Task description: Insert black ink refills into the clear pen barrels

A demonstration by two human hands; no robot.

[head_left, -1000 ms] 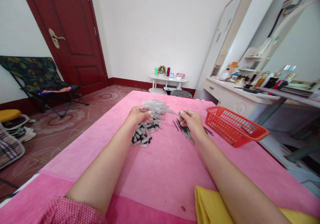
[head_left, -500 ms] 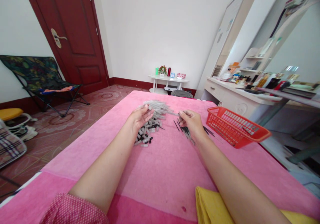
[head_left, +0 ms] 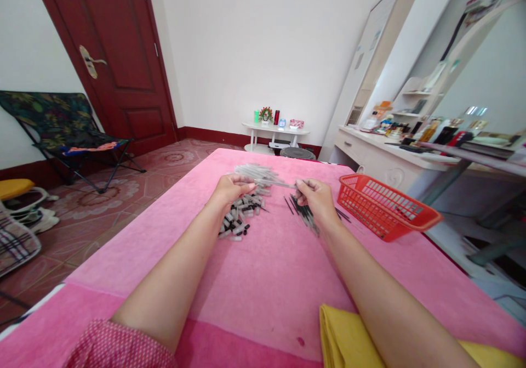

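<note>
Between my hands, level above the table, is a slim clear pen barrel [head_left: 276, 184]. My left hand [head_left: 230, 192] is closed in a pinch at its left end. My right hand [head_left: 315, 197] pinches the opposite end, the fingertips partly hiding it. Behind my left hand lies a heap of clear pen barrels [head_left: 255, 171]. Black and clear pen caps [head_left: 240, 220] are scattered in a pile just in front of that heap. Thin dark refills [head_left: 304, 217] lie under and beside my right hand, some of them covered by it.
A pink cloth [head_left: 255, 280] covers the table. An orange-red plastic basket [head_left: 388, 209] stands to the right of my right hand. Folded yellow fabric [head_left: 349, 335] lies at the near edge, under my right forearm. A dressing table [head_left: 382, 148] stands beyond the right side.
My left hand's fingers have closed in on the barrel's left end, where they were more spread before. My right hand stays nearly in place. The view has shifted slightly.
</note>
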